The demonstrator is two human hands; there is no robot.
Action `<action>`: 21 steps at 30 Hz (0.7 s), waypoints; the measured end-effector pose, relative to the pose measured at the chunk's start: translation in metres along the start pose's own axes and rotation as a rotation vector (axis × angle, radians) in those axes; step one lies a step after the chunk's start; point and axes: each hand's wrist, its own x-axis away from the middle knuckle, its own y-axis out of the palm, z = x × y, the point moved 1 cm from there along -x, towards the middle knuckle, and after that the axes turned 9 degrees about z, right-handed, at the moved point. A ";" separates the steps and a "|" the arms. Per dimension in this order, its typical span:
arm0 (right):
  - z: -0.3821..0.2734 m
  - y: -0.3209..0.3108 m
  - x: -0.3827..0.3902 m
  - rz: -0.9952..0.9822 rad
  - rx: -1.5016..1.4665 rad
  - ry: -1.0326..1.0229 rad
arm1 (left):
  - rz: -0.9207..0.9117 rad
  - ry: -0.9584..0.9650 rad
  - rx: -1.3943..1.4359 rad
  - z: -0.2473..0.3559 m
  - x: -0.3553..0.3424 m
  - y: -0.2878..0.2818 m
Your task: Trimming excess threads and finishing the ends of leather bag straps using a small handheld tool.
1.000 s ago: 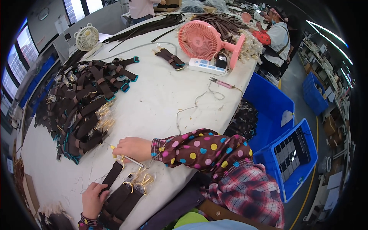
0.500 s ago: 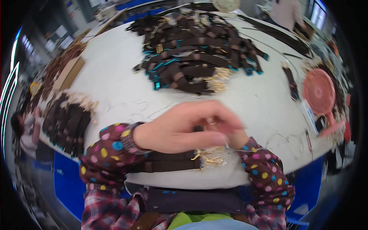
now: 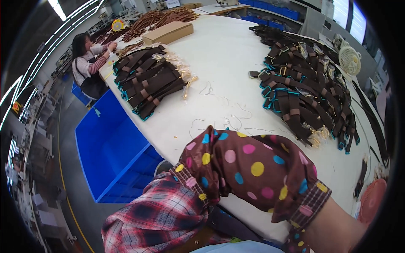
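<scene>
My left arm, in a polka-dot sleeve (image 3: pixel 249 168) over red plaid, reaches across the bottom of the view to the right. Only the wrist and back of my left hand (image 3: pixel 341 227) show at the lower right; its fingers are hidden. A sliver of another dotted sleeve shows beneath it, and my right hand is not visible. Beyond the arm lie a large heap of dark brown straps (image 3: pixel 295 92) with turquoise and gold fittings and, to the left, a smaller pile of similar straps (image 3: pixel 143 80) with gold hardware, both on the white table (image 3: pixel 219 105).
A blue bin (image 3: pixel 105 143) stands beside the table's left edge. A co-worker (image 3: pixel 88 71) in striped sleeves works at that edge, near a cardboard box (image 3: pixel 168 32) and brown straps (image 3: pixel 152 19). A white fan (image 3: pixel 349 59) and a pink fan (image 3: pixel 372 198) are on the right.
The view has swung left, bringing the co-worker and blue bin in. My left hand has moved toward the lower right, and my right hand has dropped out of sight.
</scene>
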 end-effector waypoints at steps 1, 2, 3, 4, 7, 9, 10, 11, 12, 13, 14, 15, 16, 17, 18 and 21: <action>-0.003 -0.003 0.000 0.011 -0.029 0.026 | -0.015 -0.024 -0.055 -0.001 0.001 -0.004; -0.004 -0.005 0.000 0.020 -0.059 0.055 | -0.028 -0.049 -0.109 -0.003 0.003 -0.008; -0.015 -0.006 -0.004 0.020 -0.067 0.050 | -0.044 -0.040 -0.183 0.009 0.010 -0.009; 0.013 -0.003 0.000 -0.088 -0.203 0.417 | -0.067 -0.063 -0.244 0.010 0.013 -0.007; 0.042 0.002 0.002 -0.119 -0.219 0.351 | -0.106 -0.153 -0.422 0.012 0.025 -0.010; 0.054 0.001 0.003 -0.143 -0.217 0.298 | -0.122 -0.214 -0.534 0.015 0.036 -0.011; 0.058 0.000 0.003 -0.146 -0.210 0.274 | -0.139 -0.241 -0.585 0.016 0.041 -0.013; 0.062 0.000 0.003 -0.147 -0.198 0.253 | -0.159 -0.267 -0.631 0.016 0.046 -0.014; 0.064 0.001 0.004 -0.145 -0.181 0.237 | -0.183 -0.289 -0.672 0.016 0.049 -0.014; 0.066 0.001 0.007 -0.135 -0.157 0.227 | -0.217 -0.305 -0.706 0.013 0.051 -0.016; 0.062 0.000 0.011 -0.097 -0.092 0.266 | -0.261 -0.324 -0.730 0.006 0.052 -0.019; 0.047 -0.004 0.012 -0.081 -0.048 0.171 | -0.312 -0.336 -0.746 -0.003 0.051 -0.022; 0.055 -0.002 0.014 -0.040 -0.089 0.171 | -0.366 -0.328 -0.753 -0.011 0.050 -0.022; 0.066 0.003 0.022 0.007 -0.124 0.183 | -0.426 -0.316 -0.746 -0.026 0.047 -0.022; 0.067 0.005 0.022 0.033 -0.092 0.113 | -0.492 -0.295 -0.732 -0.043 0.043 -0.020; 0.060 0.009 0.013 0.165 -0.051 -0.011 | -0.206 -0.514 -0.976 -0.047 0.071 -0.055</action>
